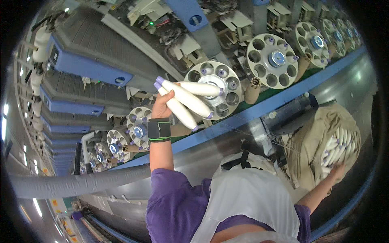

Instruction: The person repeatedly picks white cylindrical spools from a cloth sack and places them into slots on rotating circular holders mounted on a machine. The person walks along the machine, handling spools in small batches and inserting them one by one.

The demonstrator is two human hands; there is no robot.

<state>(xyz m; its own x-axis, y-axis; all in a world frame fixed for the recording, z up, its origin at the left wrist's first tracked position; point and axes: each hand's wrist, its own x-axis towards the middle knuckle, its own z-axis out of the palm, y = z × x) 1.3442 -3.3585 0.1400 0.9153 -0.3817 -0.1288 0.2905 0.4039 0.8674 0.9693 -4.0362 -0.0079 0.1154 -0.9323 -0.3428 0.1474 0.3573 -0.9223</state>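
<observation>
My left hand [163, 106] is raised and closed round three white yarn bobbins [187, 100] with purple tips. They fan out to the right, in front of a round, pale bobbin magazine [214, 69] with a ring of holes. Purple bobbin tips show inside some of those holes. Low on the right, my right hand [337, 171] reaches into a beige cloth sack [303, 148]. Its fingers are among the many loose white bobbins [341, 141] there, and their grip is hidden.
More round magazines [277, 58] line the winding machine to both sides. A blue rail [255, 109] runs below them, with brown paper tubes [252, 92] beside it. A thick grey hose [81, 185] crosses at the left. Loose threads trail between the rail and the sack.
</observation>
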